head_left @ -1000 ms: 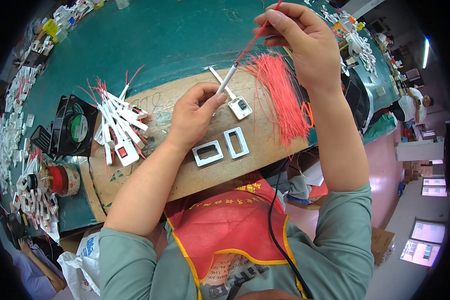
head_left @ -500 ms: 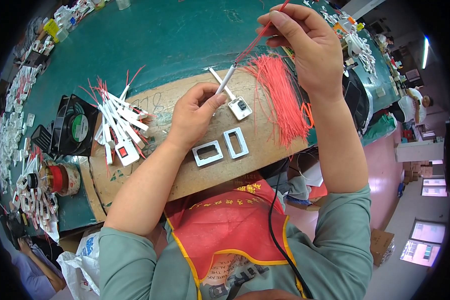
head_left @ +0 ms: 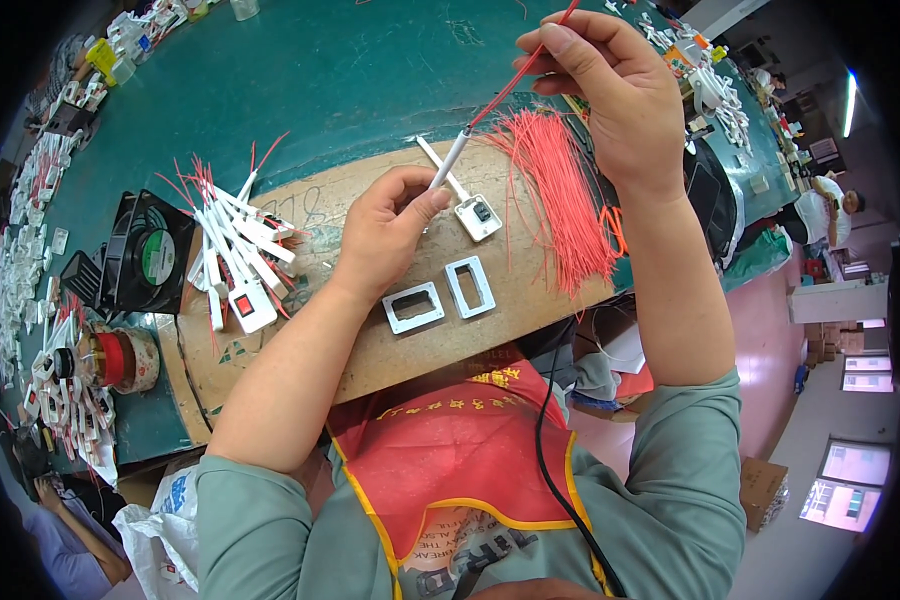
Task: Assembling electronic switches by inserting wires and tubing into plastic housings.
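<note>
My left hand (head_left: pixel 395 225), closed, pinches a slim white tube (head_left: pixel 452 158) tilted up to the right over the board. Red wires (head_left: pixel 505 92) come out of its upper end. Higher up at the right, my right hand (head_left: pixel 610 85) pinches these wires between thumb and fingers and holds them taut. Behind the tube, a white switch housing (head_left: pixel 478 217) with a dark part in it lies on the board. Two pale rectangular frames (head_left: pixel 469 288) lie nearer to me. A thick bundle of loose red wires (head_left: pixel 560 200) spreads out below my right hand.
The brown board (head_left: pixel 360 350) rests on a green table (head_left: pixel 350 90). Left on it are white switch assemblies with red wires (head_left: pixel 245 250), beside a black fan (head_left: pixel 152 252) and a round tub (head_left: pixel 120 358). More white parts (head_left: pixel 20 260) line the far left edge. A black cable (head_left: pixel 548 430) hangs before me.
The red wires between the tube and my right hand have drawn together into a tighter, straighter line. Both hands have hardly moved.
</note>
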Available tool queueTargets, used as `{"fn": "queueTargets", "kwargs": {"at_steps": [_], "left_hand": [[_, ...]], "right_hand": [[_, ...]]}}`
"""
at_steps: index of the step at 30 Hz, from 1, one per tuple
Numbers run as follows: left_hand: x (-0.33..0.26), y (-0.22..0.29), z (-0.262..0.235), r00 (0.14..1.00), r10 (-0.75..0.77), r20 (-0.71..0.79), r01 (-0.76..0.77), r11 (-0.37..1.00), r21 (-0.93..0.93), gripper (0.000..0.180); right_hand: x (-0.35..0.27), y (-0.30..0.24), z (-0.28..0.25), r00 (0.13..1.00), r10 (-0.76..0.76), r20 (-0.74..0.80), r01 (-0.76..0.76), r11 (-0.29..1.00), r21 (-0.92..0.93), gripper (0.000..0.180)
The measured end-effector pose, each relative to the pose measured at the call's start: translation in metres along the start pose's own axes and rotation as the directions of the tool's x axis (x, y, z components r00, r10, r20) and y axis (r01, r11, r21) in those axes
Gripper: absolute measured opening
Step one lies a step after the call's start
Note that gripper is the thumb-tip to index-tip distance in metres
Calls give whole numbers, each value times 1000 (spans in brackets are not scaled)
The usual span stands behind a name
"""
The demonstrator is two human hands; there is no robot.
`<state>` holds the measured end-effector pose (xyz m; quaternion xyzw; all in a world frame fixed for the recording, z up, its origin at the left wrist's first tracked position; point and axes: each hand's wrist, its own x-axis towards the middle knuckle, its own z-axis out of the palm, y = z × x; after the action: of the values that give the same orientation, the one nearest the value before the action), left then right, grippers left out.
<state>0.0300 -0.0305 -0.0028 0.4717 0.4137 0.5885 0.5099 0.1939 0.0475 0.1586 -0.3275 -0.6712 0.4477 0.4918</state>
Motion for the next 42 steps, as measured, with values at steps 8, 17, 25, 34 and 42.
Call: {"fn": "queueTargets", "kwargs": {"at_steps": [8,17,25,34,42], "left_hand": [[-1,-2,1,1000,26,-15,-26,1000,16,18],[3,-3,-3,998,-34,-46,32,998,-49,21],[5,-4,-6,999,-35,-11,33,987,-154,25],[7,-7,-9,999,-30,-34,22,975,-220,22],[8,-5,-7,996,-65,-60,48,968,-244,23]], "right_hand": [[2,15,-4,987,-136,83,143,986,-85,21],[-14,59,19,982,109,155,-120,991,61,21],[-3,53,30,956,224,187,-254,955,155,25],[-9,66,39,952,214,220,-237,968,87,24],[-9,78,41,961,157,227,-161,987,0,27]]}}
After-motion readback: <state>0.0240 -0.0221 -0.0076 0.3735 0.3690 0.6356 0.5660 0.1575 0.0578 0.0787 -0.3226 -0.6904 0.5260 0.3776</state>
